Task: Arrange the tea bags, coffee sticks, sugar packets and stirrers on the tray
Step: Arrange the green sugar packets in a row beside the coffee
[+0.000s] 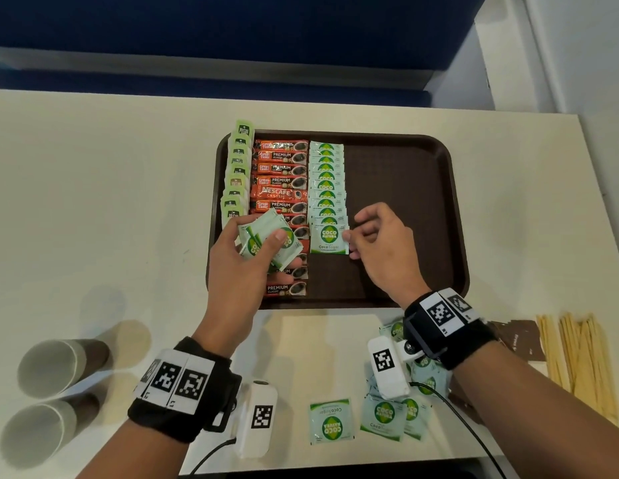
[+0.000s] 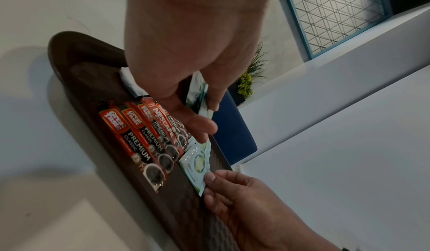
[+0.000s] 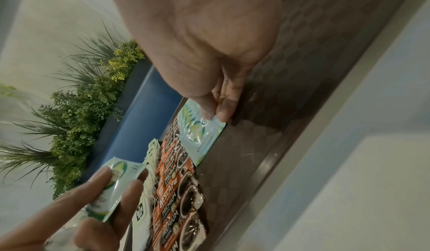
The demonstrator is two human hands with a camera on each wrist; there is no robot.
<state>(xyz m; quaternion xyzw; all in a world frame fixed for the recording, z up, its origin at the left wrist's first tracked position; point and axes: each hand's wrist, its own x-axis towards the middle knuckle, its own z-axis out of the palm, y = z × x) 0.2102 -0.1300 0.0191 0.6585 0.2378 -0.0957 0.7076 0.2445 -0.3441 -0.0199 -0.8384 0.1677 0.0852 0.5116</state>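
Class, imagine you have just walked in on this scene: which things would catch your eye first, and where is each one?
First, the brown tray at the table's middle, its left half filled with neat columns: tea bags, orange coffee sticks, green-and-white sugar packets. Next, the hands over its near edge: the left hand grips a stack of packets, while the right hand pinches one packet at the column's near end. Wooden stirrers wait at the table's right.

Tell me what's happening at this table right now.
A person is filling a brown tray with drink supplies. The right hand pinches a sugar packet at the near end of the sugar row, while the left hand holds a stack of sugar packets. Tea bags and coffee sticks are already lined up; the stirrers wait on the table.
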